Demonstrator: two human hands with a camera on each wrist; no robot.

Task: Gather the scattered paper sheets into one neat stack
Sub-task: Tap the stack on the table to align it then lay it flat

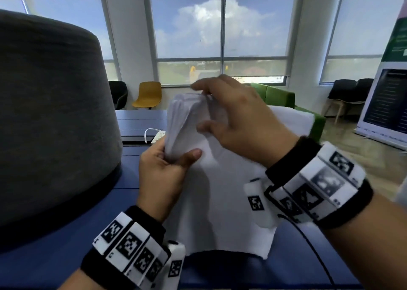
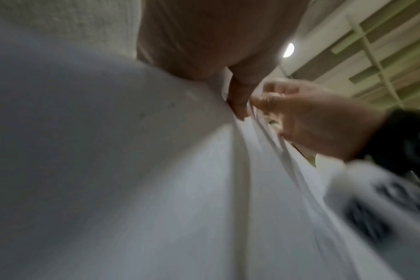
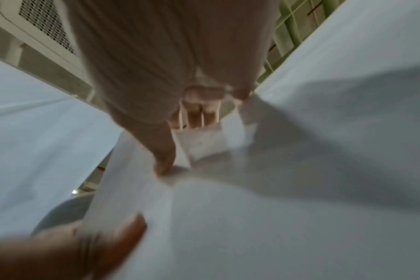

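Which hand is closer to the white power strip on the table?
Left. The left hand grips the paper sheets at their left edge, right beside the power strip. The right hand pinches the sheets' top, farther right, with the paper between it and the strip.

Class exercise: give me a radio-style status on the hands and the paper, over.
Left hand grips the paper sheets at their left edge. Right hand pinches their top. Sheets held above the blue table, bowed, not squared. Nothing blocking.

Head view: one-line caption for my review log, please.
Left hand grips a bundle of white paper sheets above the blue table while the right hand pinches their top edge.
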